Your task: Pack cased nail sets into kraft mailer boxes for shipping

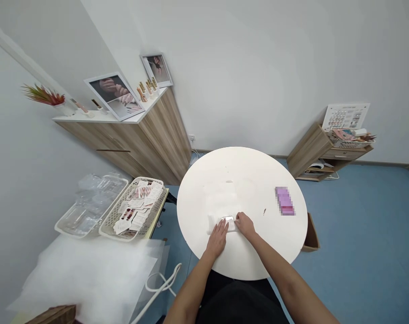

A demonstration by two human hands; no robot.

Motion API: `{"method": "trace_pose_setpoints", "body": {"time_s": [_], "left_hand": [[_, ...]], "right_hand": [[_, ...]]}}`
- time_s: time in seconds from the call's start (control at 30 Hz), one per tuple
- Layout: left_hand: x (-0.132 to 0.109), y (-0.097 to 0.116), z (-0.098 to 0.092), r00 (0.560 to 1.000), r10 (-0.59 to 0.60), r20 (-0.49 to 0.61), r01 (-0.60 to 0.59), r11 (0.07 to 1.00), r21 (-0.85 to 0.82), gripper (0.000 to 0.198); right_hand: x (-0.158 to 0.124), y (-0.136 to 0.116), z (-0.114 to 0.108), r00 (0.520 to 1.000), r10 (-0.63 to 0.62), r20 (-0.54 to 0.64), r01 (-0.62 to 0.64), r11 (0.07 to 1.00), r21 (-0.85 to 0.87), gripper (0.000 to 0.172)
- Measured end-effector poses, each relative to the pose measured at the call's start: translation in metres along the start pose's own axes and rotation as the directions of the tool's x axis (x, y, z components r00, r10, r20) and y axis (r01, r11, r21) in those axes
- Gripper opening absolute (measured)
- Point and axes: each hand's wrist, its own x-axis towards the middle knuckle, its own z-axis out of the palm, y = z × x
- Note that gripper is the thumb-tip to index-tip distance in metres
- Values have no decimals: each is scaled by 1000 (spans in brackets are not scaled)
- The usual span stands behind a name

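A small clear plastic packet [229, 221] lies on a white sheet [211, 223] near the front of the round white table [241, 180]. My left hand [218, 237] rests flat on the sheet with fingers stretched out, touching the packet's left end. My right hand [245, 225] has its fingers curled onto the packet's right end. A pink object [284, 200], blurred out, lies on the table to the right, apart from both hands. A tiny dark speck [264, 211] sits between it and my right hand.
Left of the table stand a white basket of small cards [137, 208] and a tray of clear plastic pieces [89, 203]. White foam sheets [89, 270] lie in front of them. A wooden cabinet [140, 135] and a low shelf unit [322, 150] line the wall.
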Motion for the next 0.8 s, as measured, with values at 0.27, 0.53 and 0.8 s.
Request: {"method": "trace_pose_setpoints", "body": {"time_s": [0.27,0.53,0.8], "left_hand": [[13,-16,3,1000,17,-23,-17,1000,-23,70],[30,-23,-22,1000,-10,29,14,989,-148,68],[19,-10,-46,993,-11,119,36,976,-214,47]], "right_hand": [[-17,7,10,833,-550,64,548,805,-228,49],[-1,-10,14,883,-461,90,465,831,-306,44],[-28,-7,-9,897,-437,73,440,860,-258,25]]}}
